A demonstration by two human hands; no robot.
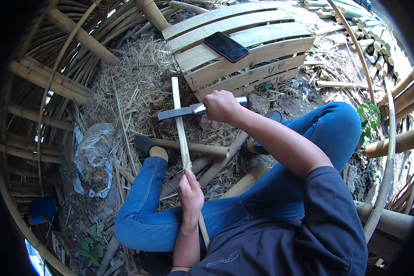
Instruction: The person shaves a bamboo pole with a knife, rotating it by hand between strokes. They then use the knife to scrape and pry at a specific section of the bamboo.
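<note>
My right hand is closed around the shiny handle of a broad, square-ended knife. The blade lies across a long pale bamboo strip, though whether it is cutting in cannot be told. Lower down, my left hand grips this strip, with the thumb along it. Just above the left fingers, curled shavings bunch up on the strip. Its far end points away toward the crate, and its near end runs back over my thigh to my shirt.
A slatted wooden crate stands ahead with a phone on top. Bamboo poles lie between my feet. Shavings cover the ground. A plastic bag lies left. Cut bamboo is stacked at far right.
</note>
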